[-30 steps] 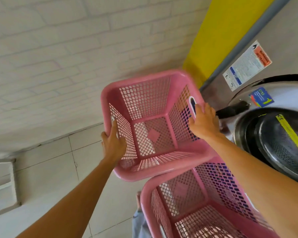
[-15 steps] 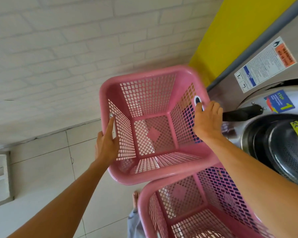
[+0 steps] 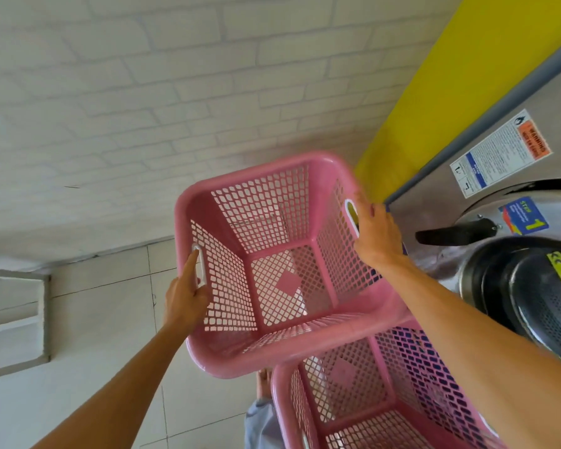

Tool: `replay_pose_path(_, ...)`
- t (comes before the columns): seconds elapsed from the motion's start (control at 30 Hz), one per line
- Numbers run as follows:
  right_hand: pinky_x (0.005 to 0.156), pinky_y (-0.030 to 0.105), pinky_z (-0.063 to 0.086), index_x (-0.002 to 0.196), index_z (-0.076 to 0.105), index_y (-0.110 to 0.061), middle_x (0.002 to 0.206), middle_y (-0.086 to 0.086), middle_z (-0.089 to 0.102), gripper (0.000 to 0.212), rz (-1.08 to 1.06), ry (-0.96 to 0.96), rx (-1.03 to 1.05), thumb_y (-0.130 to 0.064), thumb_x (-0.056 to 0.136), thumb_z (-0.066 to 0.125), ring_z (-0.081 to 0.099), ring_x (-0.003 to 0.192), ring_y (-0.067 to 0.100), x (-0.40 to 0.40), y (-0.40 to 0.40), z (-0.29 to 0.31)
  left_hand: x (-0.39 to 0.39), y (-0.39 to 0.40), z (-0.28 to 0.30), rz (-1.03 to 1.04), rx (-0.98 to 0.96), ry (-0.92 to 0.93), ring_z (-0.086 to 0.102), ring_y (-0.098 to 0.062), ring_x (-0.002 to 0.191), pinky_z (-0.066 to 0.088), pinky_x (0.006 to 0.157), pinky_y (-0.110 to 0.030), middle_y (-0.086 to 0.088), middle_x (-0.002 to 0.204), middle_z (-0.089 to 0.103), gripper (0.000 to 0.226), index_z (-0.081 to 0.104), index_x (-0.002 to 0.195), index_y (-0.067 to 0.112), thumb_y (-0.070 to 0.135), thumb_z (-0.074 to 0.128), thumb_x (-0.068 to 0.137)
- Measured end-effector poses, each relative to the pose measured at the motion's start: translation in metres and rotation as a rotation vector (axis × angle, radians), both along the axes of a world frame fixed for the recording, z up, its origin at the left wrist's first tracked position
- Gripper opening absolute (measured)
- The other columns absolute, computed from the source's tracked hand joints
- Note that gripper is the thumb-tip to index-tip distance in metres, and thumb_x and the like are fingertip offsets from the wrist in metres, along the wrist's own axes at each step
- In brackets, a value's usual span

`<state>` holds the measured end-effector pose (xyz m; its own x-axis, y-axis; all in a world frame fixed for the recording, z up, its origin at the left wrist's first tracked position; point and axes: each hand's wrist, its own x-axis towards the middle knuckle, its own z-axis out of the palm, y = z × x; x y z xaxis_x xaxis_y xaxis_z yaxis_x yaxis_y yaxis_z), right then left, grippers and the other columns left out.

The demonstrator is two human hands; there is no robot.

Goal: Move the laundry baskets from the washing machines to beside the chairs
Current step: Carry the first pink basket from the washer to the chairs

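An empty pink mesh laundry basket (image 3: 272,264) hangs in the air in front of me, tilted, held by both side handles. My left hand (image 3: 185,296) grips its left handle slot and my right hand (image 3: 374,233) grips the right one. A second empty pink basket (image 3: 379,400) sits lower at the bottom right, partly under the first basket's near rim and under my right forearm. A washing machine (image 3: 512,286) with a round steel door stands just right of both baskets.
A white brick wall (image 3: 143,108) faces me, and a yellow wall strip (image 3: 434,92) runs beside the machine. Pale floor tiles (image 3: 104,335) spread to the left, with a grey-framed low ledge (image 3: 13,319) at the far left. My foot (image 3: 264,380) shows below the held basket.
The held basket has shifted slightly away from me and to the right with both hands still on its handles. The view has also shifted, so the washing machine sits further right.
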<state>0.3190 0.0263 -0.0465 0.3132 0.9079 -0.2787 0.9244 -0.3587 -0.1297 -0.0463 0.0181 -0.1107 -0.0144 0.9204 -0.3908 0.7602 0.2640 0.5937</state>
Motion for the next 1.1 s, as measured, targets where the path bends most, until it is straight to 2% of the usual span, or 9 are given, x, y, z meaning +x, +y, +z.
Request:
replay_pose_path(0.07, 0.071, 0.044, 0.048, 0.156, 0.021, -0.03, 0.126, 0.02, 0.048, 0.099, 0.032, 0.06, 0.009, 0.004, 0.08, 0.074, 0.055, 0.107, 0.041, -0.021, -0.001, 0.007, -0.023, -0.011, 0.011, 0.053, -0.005, 0.012, 0.057, -0.003, 0.062, 0.041, 0.049, -0.016, 0.005, 0.087, 0.059, 0.076, 0.023, 0.149, 0.04, 0.006, 0.052, 0.088)
replay_pose_path(0.13, 0.078, 0.047, 0.052, 0.157, 0.023, -0.026, 0.125, 0.021, 0.05, 0.096, 0.092, 0.069, 0.013, 0.003, 0.08, 0.073, 0.056, 0.109, 0.041, -0.042, -0.003, 0.015, -0.043, -0.025, 0.024, 0.109, -0.011, 0.011, 0.057, -0.003, 0.063, 0.042, 0.049, -0.015, 0.005, 0.088, 0.057, 0.073, 0.027, 0.149, 0.036, 0.004, 0.05, 0.088)
replay_pose_path(0.23, 0.085, 0.05, 0.049, 0.157, 0.027, -0.02, 0.122, 0.023, 0.051, 0.091, 0.145, 0.051, 0.009, -0.001, 0.081, 0.072, 0.055, 0.108, 0.044, -0.075, -0.006, 0.025, -0.07, -0.047, 0.047, 0.185, -0.043, -0.013, 0.067, -0.017, 0.072, 0.051, 0.055, -0.023, 0.001, 0.09, 0.06, 0.068, 0.028, 0.15, 0.032, 0.006, 0.049, 0.091)
replay_pose_path(0.5, 0.071, 0.033, 0.034, 0.155, 0.033, -0.02, 0.117, 0.024, 0.052, 0.079, 0.292, 0.193, 0.08, 0.007, 0.086, 0.061, 0.055, 0.104, 0.041, -0.207, -0.013, 0.069, -0.187, -0.114, 0.106, 0.416, -0.009, 0.007, 0.068, -0.014, 0.074, 0.054, 0.058, -0.022, -0.003, 0.101, 0.067, 0.066, 0.029, 0.147, 0.041, 0.01, 0.05, 0.092)
replay_pose_path(0.6, 0.066, 0.035, 0.044, 0.153, 0.03, -0.026, 0.116, 0.019, 0.053, 0.078, 0.356, 0.212, 0.108, 0.005, 0.088, 0.06, 0.058, 0.098, 0.034, -0.26, -0.019, 0.088, -0.231, -0.143, 0.123, 0.493, 0.007, 0.015, 0.068, -0.013, 0.074, 0.051, 0.055, -0.019, -0.002, 0.1, 0.067, 0.065, 0.029, 0.147, 0.042, 0.014, 0.05, 0.093)
replay_pose_path(0.7, 0.07, 0.04, 0.058, 0.15, 0.025, -0.03, 0.118, 0.016, 0.05, 0.078, 0.415, 0.238, 0.113, 0.0, 0.09, 0.064, 0.059, 0.097, 0.03, -0.317, -0.03, 0.107, -0.279, -0.171, 0.141, 0.561, 0.035, 0.005, 0.069, -0.015, 0.076, 0.057, 0.064, -0.029, -0.002, 0.1, 0.068, 0.063, 0.031, 0.147, 0.041, 0.016, 0.052, 0.093)
replay_pose_path(0.87, 0.069, 0.037, 0.056, 0.149, 0.025, -0.029, 0.12, 0.016, 0.048, 0.079, 0.54, 0.227, 0.106, -0.002, 0.087, 0.066, 0.057, 0.099, 0.029, -0.413, -0.049, 0.129, -0.361, -0.221, 0.167, 0.693, 0.048, -0.041, 0.071, -0.013, 0.07, 0.06, 0.063, -0.031, -0.003, 0.098, 0.071, 0.065, 0.031, 0.147, 0.044, 0.014, 0.05, 0.092)
replay_pose_path(0.97, 0.066, 0.032, 0.05, 0.148, 0.023, -0.03, 0.124, 0.016, 0.046, 0.079, 0.616, 0.225, 0.081, -0.003, 0.087, 0.066, 0.055, 0.101, 0.027, -0.47, -0.066, 0.137, -0.41, -0.256, 0.176, 0.759, 0.061, 0.014, 0.068, -0.013, 0.076, 0.056, 0.069, -0.032, -0.006, 0.107, 0.071, 0.068, 0.031, 0.146, 0.045, 0.012, 0.05, 0.089)
replay_pose_path(1.1, 0.069, 0.033, 0.055, 0.15, 0.019, -0.031, 0.13, 0.016, 0.043, 0.081, 0.706, 0.23, 0.074, -0.005, 0.089, 0.065, 0.053, 0.105, 0.027, -0.547, -0.089, 0.14, -0.471, -0.306, 0.183, 0.832, 0.068, 0.091, 0.066, -0.02, 0.084, 0.049, 0.073, -0.03, -0.009, 0.117, 0.069, 0.075, 0.031, 0.147, 0.045, 0.009, 0.05, 0.083)
